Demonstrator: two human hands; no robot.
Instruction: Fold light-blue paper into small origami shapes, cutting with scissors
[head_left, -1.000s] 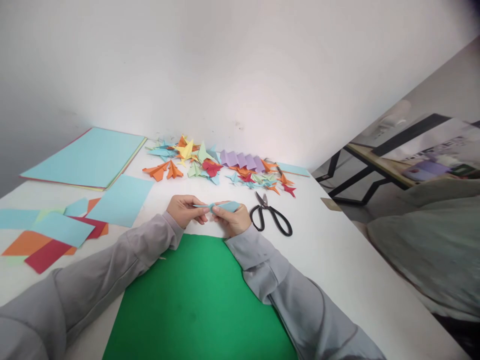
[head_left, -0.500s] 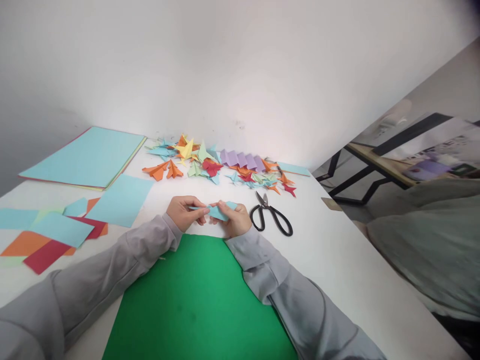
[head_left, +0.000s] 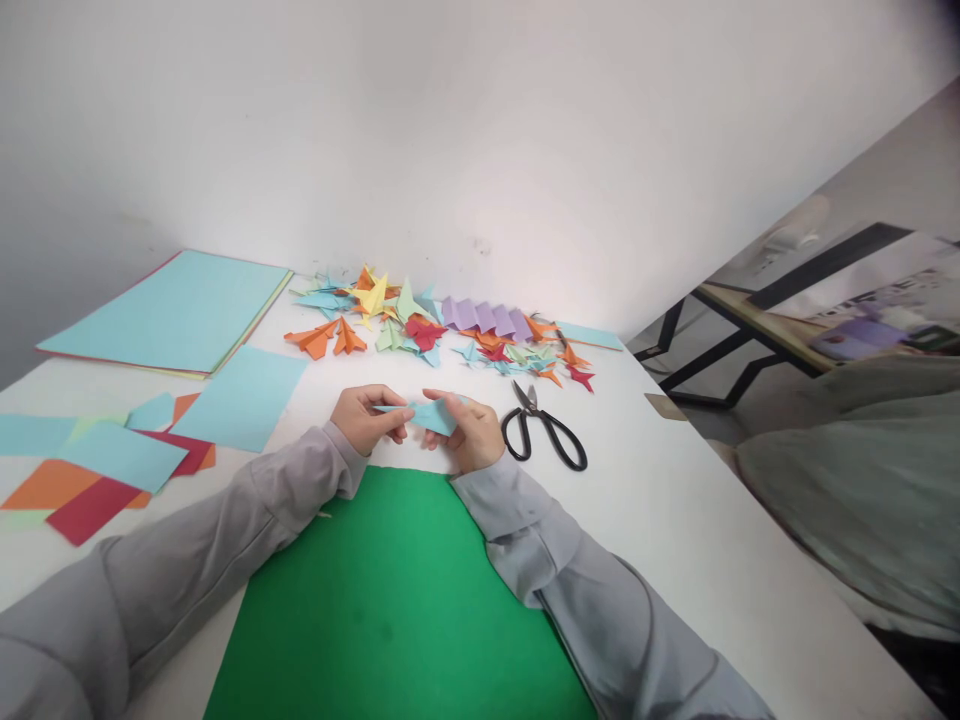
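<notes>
In the head view, with clock directions taken from the middle of the two hands, a folded blue paper (head_left: 439,415) is held up at the centre, just beyond the far edge of a green sheet (head_left: 405,590) that lies at six o'clock on the white table (head_left: 675,520). The left hand (head_left: 365,418), on the nine o'clock side, has its grip pinched on the paper's narrow, pointed end between thumb and fingers. The right hand (head_left: 475,434), on the three o'clock side, has its grip around the wider part, thumb on the near face. Grey sleeves cover both arms.

Just beside the right hand, at three o'clock, lie black-handled scissors (head_left: 544,428), blades slightly parted and pointing towards eleven. At nine o'clock rests a plain blue sheet (head_left: 244,398), and farther out that way overlap cut pieces (head_left: 127,456) in blue, orange, red and pale green. A stack of large sheets (head_left: 176,310), blue on top, sits at ten o'clock. From eleven to one, near the wall, spread many folded paper shapes (head_left: 371,297) in several colours, with a purple pleated strip (head_left: 486,318) among them. Well apart, at two o'clock, stands a dark-framed bench (head_left: 750,315), somewhat blurred.
</notes>
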